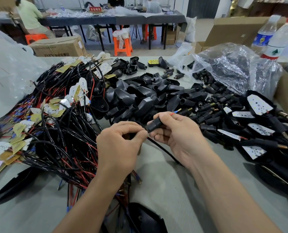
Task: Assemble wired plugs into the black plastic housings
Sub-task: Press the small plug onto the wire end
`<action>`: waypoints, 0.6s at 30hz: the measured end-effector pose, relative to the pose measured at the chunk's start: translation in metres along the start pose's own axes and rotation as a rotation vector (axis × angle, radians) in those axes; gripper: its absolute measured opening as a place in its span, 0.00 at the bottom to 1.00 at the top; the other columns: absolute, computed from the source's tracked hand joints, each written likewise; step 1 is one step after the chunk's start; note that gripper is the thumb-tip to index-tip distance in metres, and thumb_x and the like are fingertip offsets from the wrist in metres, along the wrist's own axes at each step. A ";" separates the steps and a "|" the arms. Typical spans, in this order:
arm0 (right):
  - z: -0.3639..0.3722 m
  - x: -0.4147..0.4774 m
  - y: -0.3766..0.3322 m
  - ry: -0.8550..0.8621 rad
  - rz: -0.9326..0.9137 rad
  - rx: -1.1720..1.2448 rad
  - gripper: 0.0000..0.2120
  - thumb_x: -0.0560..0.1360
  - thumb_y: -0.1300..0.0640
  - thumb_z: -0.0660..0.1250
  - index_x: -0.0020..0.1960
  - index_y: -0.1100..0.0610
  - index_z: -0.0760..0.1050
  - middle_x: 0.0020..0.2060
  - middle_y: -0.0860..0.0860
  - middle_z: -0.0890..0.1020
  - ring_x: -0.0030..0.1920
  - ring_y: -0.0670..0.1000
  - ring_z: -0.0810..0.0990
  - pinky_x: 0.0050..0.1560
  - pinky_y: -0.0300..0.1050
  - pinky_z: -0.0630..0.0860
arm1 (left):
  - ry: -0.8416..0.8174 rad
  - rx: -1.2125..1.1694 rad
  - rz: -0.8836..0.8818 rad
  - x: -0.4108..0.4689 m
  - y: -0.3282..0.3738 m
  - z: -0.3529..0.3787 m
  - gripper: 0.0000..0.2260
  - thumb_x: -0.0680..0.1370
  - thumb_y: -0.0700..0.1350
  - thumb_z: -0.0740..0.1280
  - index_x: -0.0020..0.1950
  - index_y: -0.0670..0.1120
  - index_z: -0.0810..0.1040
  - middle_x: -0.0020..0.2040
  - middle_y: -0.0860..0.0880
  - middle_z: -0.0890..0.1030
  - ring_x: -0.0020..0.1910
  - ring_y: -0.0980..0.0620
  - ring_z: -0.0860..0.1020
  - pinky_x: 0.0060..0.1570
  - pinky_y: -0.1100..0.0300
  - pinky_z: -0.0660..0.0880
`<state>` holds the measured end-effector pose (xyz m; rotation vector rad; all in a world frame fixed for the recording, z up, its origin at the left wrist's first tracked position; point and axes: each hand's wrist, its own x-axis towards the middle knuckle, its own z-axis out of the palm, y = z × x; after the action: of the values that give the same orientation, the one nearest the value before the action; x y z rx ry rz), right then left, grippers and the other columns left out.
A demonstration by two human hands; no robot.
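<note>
Black housing (146, 219) is seen lying nearest. Beyond, a plug sleeve (154, 126) is clamped in right hand (172, 132) fingers, its cable (163, 150) pinched by the left hand (123, 140); loose housings (140, 95) are heaped behind.

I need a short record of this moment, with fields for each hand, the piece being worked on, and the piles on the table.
left hand: pinches the black cable next to the plug
right hand: holds the black plug
red wire: sticks out past the right fingers, blue tip
housings: loose black pile, middle of the table
wires: tangled heap with small boards, left side
fitted pieces: housings with white boards inside, right side
bag: clear plastic, far right, dark parts inside
</note>
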<state>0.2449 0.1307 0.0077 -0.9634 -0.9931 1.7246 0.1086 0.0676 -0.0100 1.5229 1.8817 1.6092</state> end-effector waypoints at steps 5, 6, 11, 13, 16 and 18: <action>-0.007 0.001 -0.007 0.112 -0.024 0.073 0.09 0.84 0.61 0.62 0.47 0.62 0.78 0.37 0.58 0.85 0.28 0.49 0.79 0.30 0.38 0.77 | -0.003 -0.122 -0.117 0.006 -0.005 -0.002 0.12 0.73 0.44 0.79 0.39 0.63 0.87 0.36 0.61 0.85 0.34 0.62 0.83 0.34 0.70 0.76; -0.007 0.001 -0.007 0.105 -0.022 0.063 0.08 0.83 0.61 0.63 0.47 0.62 0.78 0.37 0.58 0.85 0.28 0.50 0.79 0.30 0.38 0.77 | -0.026 -0.121 -0.119 0.006 -0.006 -0.001 0.14 0.73 0.42 0.78 0.39 0.63 0.87 0.36 0.61 0.85 0.35 0.62 0.83 0.35 0.70 0.77; 0.001 0.000 0.000 0.011 0.045 0.004 0.08 0.83 0.59 0.63 0.49 0.62 0.78 0.39 0.58 0.85 0.29 0.49 0.75 0.30 0.37 0.73 | -0.102 -0.092 -0.063 0.005 -0.009 0.000 0.16 0.72 0.37 0.78 0.36 0.60 0.87 0.38 0.62 0.86 0.37 0.60 0.84 0.38 0.69 0.79; -0.001 0.001 -0.002 0.025 0.044 0.037 0.08 0.84 0.59 0.63 0.49 0.62 0.78 0.39 0.58 0.85 0.28 0.49 0.77 0.30 0.37 0.75 | -0.111 -0.113 -0.086 0.008 -0.011 0.000 0.15 0.71 0.38 0.79 0.36 0.59 0.87 0.39 0.61 0.86 0.41 0.62 0.85 0.42 0.69 0.79; -0.006 0.003 -0.004 0.069 0.022 0.106 0.10 0.84 0.59 0.63 0.49 0.63 0.79 0.38 0.59 0.85 0.28 0.49 0.79 0.30 0.38 0.78 | -0.151 -0.138 -0.134 0.008 -0.011 0.003 0.15 0.71 0.36 0.80 0.35 0.56 0.87 0.39 0.59 0.87 0.38 0.59 0.85 0.39 0.68 0.79; -0.005 0.003 -0.001 0.051 0.037 0.101 0.11 0.84 0.58 0.63 0.49 0.63 0.79 0.38 0.59 0.86 0.28 0.49 0.80 0.31 0.38 0.79 | -0.153 -0.122 -0.120 0.006 -0.010 0.003 0.15 0.71 0.34 0.79 0.34 0.56 0.87 0.38 0.60 0.86 0.35 0.58 0.84 0.35 0.70 0.78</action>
<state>0.2492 0.1347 0.0061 -0.9610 -0.8516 1.7546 0.1029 0.0761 -0.0167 1.4128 1.7260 1.4814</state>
